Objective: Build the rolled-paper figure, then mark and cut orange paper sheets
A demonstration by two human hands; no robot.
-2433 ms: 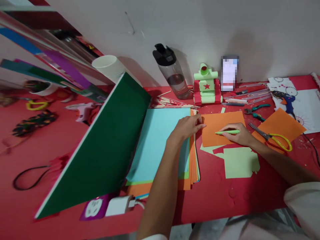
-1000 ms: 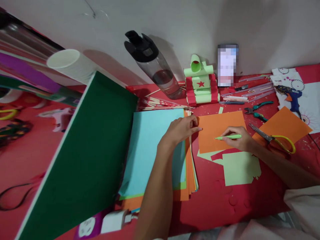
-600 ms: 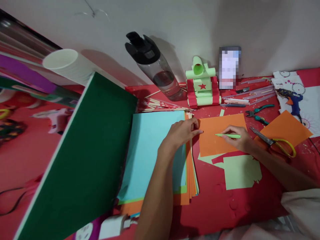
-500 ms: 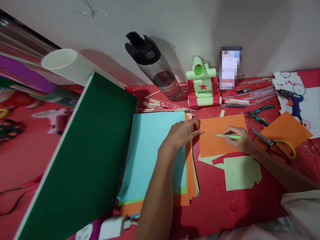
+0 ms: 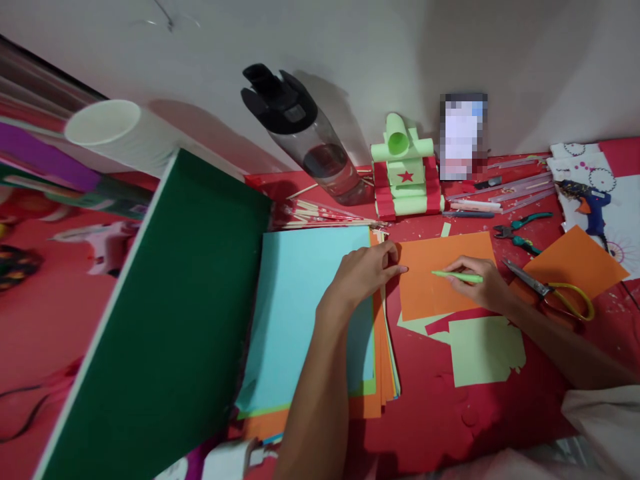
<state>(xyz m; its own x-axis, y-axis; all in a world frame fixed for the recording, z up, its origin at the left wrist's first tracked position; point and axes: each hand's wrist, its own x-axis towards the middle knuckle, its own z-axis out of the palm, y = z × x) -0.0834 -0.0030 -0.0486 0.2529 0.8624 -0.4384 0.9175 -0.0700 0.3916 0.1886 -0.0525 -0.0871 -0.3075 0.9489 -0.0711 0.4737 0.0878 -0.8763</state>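
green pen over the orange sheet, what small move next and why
Probably a short stroke with the green pen: the right hand holds it, tip over the orange sheet, while the left hand is at that sheet's left edge.

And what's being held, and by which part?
The right hand holds the green pen by its barrel, near the tip. The left hand rests at the edge of the orange sheet.
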